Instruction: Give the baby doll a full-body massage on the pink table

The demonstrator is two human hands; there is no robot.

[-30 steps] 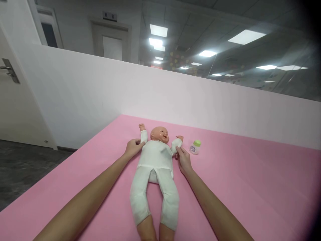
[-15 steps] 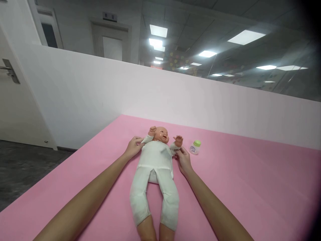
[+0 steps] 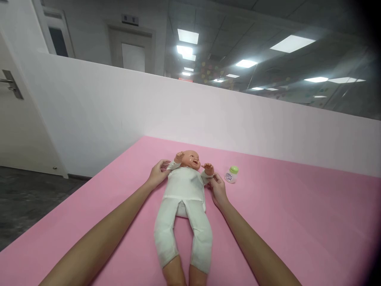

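Note:
A baby doll (image 3: 185, 186) with a white cloth body lies on its back on the pink table (image 3: 125, 234), head toward the wall. Both of its plastic hands stick up beside its head. My left hand (image 3: 159, 173) is closed around the doll's arm on the left, near the shoulder. On the other side, my right hand (image 3: 218, 188) grips the doll's sleeve below its raised hand. Some of my fingertips are hidden behind the doll's arms. A small bottle (image 3: 231, 174) with a green cap stands just right of my right hand.
A white wall (image 3: 190, 107) borders the far side of the pink surface. To the left, a door (image 3: 24, 111) with a metal handle rises from the dark floor (image 3: 26, 202). Ceiling lights (image 3: 292, 43) show beyond the wall.
The doll's two forearms have tilted slightly to the left, the right one moving closer to its face. My hands stay in nearly the same places on its arms.

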